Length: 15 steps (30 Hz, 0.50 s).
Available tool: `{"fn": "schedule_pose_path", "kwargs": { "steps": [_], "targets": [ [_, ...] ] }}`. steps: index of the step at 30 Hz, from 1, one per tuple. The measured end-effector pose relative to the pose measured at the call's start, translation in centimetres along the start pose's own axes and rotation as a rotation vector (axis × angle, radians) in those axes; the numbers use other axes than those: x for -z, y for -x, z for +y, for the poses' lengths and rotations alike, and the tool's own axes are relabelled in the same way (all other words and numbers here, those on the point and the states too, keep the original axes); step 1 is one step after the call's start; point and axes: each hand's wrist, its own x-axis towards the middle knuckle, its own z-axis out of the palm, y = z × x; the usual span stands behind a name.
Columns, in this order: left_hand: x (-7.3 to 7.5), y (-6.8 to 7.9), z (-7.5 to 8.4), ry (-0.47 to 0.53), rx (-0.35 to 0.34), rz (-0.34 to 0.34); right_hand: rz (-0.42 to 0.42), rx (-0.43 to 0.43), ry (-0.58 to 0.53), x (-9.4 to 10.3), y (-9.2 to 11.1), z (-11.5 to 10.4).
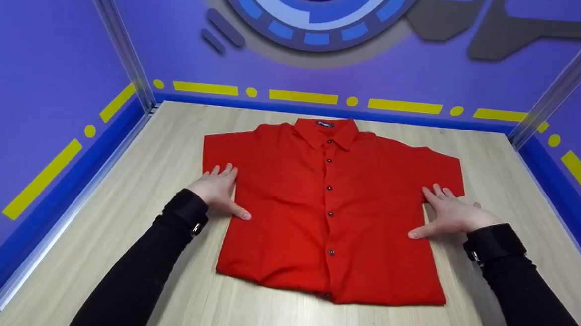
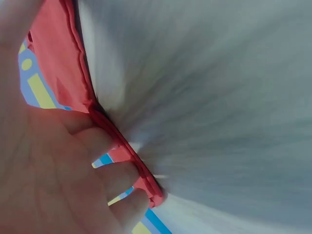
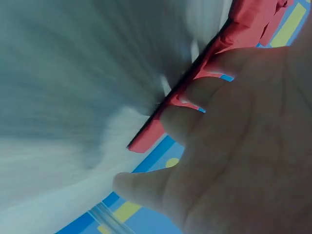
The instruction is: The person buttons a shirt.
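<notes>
A red short-sleeved button-up shirt (image 1: 288,197) lies front side up on the wooden table, its collar at the far side and its lower edge toward me. Dark buttons run down its middle. My left hand (image 1: 218,191) rests at the shirt's left side, fingertips on the sleeve and thumb on the body. On the opposite side my right hand (image 1: 449,213) mirrors it, fingers touching the right sleeve and thumb on the side edge. Both hands have spread, fairly straight fingers. In the wrist views the left palm (image 2: 63,170) and right palm (image 3: 234,146) sit against the red cloth.
The pale wooden table (image 1: 174,296) extends around the shirt on all sides. Blue-purple panels (image 1: 285,73) with yellow dashes stand at the back, left and right. Metal posts (image 1: 123,40) mark the back corners.
</notes>
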Motion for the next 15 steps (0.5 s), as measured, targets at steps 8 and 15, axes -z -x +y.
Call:
{"fn": "schedule_pose_path", "kwargs": {
  "steps": [8, 15],
  "targets": [
    [1.7, 1.5, 1.7, -0.006, 0.012, 0.025, -0.021, 0.031, 0.039, 1.1, 0.0, -1.5],
    [3.7, -0.7, 5.6, 0.025, -0.078, 0.162, 0.197, 0.134, 0.099, 3.1, -2.7, -4.9]
  ]
}}
